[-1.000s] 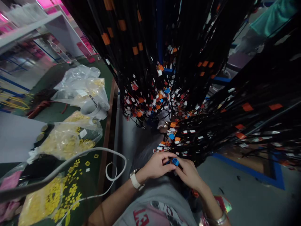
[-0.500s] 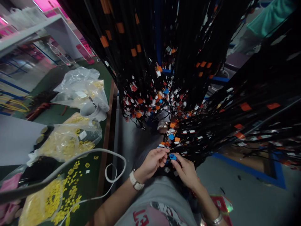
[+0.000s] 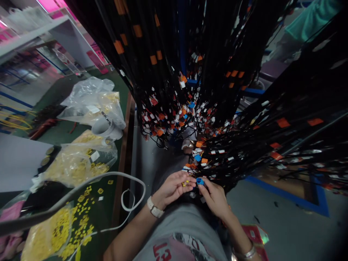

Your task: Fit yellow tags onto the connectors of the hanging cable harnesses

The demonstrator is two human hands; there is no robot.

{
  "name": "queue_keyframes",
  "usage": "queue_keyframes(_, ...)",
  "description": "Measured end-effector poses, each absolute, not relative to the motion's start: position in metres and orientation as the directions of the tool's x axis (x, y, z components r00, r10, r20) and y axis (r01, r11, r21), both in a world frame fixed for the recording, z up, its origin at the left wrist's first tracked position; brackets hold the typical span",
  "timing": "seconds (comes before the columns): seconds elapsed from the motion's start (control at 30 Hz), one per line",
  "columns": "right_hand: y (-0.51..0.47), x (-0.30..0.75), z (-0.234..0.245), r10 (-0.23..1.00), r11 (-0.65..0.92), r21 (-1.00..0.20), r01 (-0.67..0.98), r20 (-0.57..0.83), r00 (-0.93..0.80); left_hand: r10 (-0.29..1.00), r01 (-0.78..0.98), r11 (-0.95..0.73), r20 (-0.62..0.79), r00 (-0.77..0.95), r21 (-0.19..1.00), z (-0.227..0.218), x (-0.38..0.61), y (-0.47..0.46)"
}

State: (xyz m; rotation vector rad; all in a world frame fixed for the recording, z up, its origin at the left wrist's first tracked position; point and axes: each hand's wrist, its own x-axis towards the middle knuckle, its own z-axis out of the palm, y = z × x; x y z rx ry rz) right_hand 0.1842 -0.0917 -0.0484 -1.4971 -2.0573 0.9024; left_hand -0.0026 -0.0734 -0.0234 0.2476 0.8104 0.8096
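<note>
My right hand [image 3: 214,195] pinches a small blue connector [image 3: 200,181] at the end of a black cable from the hanging bundle [image 3: 206,90]. My left hand [image 3: 174,186], with a white watch on its wrist, is cupped with curled fingers around small yellow clips [image 3: 185,183], its fingertips almost touching the blue connector. Both hands work just below the low ends of the black cables, which carry white, orange and blue connectors.
To the left, a green bench [image 3: 108,203] holds clear bags of yellow clips [image 3: 78,163], loose yellow clips [image 3: 81,221], a grey tape roll [image 3: 104,128] and a white cable [image 3: 127,195]. Grey floor with a blue line [image 3: 288,199] lies to the right.
Both hands rose slightly toward the cable ends. My left hand opened up from gripping the connector and now shows yellow clips in its fingers; my right hand kept the blue connector.
</note>
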Motion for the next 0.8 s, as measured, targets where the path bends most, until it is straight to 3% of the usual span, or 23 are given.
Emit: queue_keyframes(0.8, -0.0924, 0.1843, -0.0483, 0.95, 0.221, -0.712, 0.666, 0.004, -0.311, 0.748, -0.424, 0.66, -0.597, 0.29, 0.621, -0.028, 0.003, -0.0772)
